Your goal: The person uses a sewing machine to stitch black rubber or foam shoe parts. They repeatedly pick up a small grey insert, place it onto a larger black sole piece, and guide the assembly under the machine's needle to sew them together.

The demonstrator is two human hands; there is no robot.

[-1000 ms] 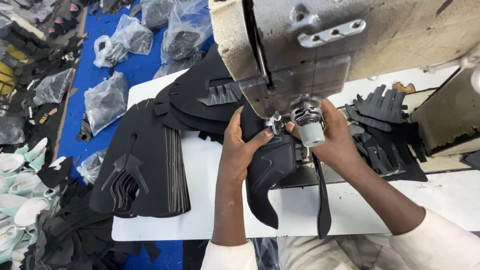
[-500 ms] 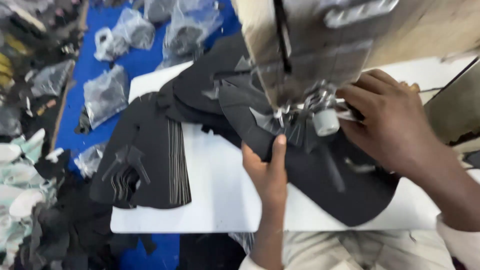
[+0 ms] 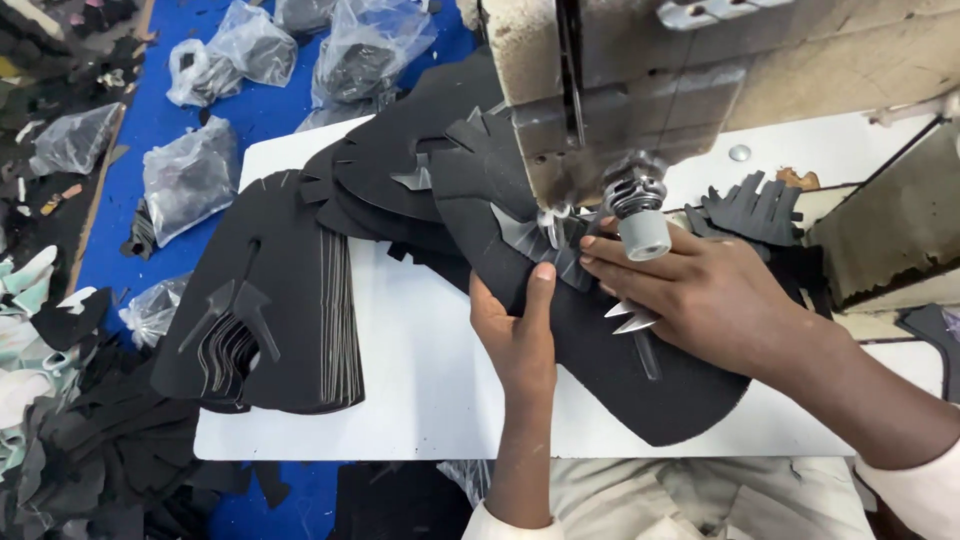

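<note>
The left hand [image 3: 520, 335] has its fingers pressed flat on the edge of a black piece [image 3: 600, 370], thumb pointing up toward the needle. The right hand [image 3: 700, 295] lays spread fingers on the same piece just beside the presser foot [image 3: 640, 225]. The piece lies on the white worktop [image 3: 420, 380] under the sewing machine [image 3: 640, 90]; a stack [image 3: 270, 300] of black pieces sits to the left
</note>
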